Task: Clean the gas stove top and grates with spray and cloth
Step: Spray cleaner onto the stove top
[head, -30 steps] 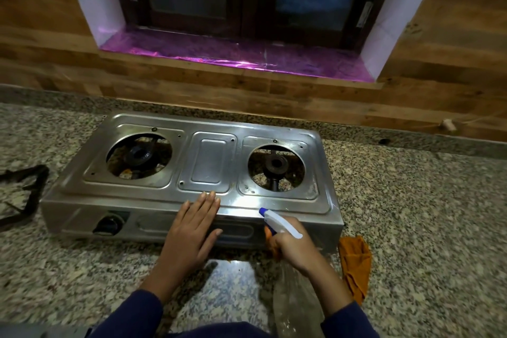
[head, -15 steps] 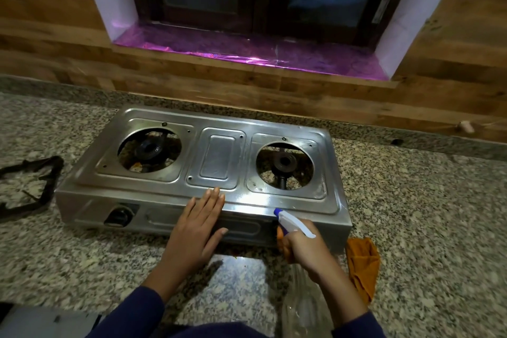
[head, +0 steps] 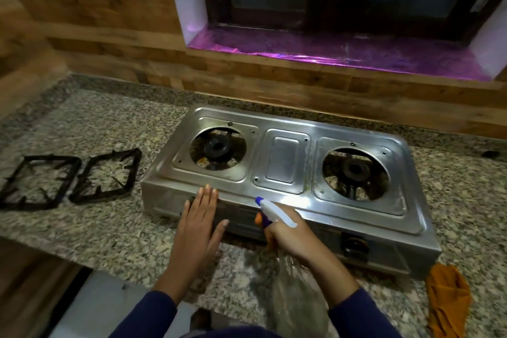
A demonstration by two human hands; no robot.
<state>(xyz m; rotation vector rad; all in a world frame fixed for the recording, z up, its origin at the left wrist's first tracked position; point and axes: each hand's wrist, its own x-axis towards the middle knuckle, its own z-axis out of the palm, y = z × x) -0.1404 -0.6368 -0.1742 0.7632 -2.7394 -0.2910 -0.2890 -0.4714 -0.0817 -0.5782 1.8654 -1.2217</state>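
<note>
A steel two-burner gas stove point(head: 285, 162) sits on the granite counter with both burner openings bare. My left hand point(head: 201, 217) lies flat and open against the stove's front left edge. My right hand point(head: 290, 233) grips a clear spray bottle point(head: 277, 212) with a white and blue nozzle, which points up and left over the stove's front rim. Two black grates point(head: 68, 178) lie side by side on the counter to the left of the stove. An orange cloth point(head: 447, 302) is crumpled on the counter by the stove's front right corner.
The granite counter point(head: 109, 129) runs back to a wooden wall point(head: 247, 79) with a window and a purple-lined sill point(head: 343, 55). The counter's front edge drops off at the lower left. A black knob point(head: 355, 245) sits on the stove's front right.
The view has swung left, so both grates now show. My left hand has slid left along the stove's front edge. The spray bottle has moved left with my right hand.
</note>
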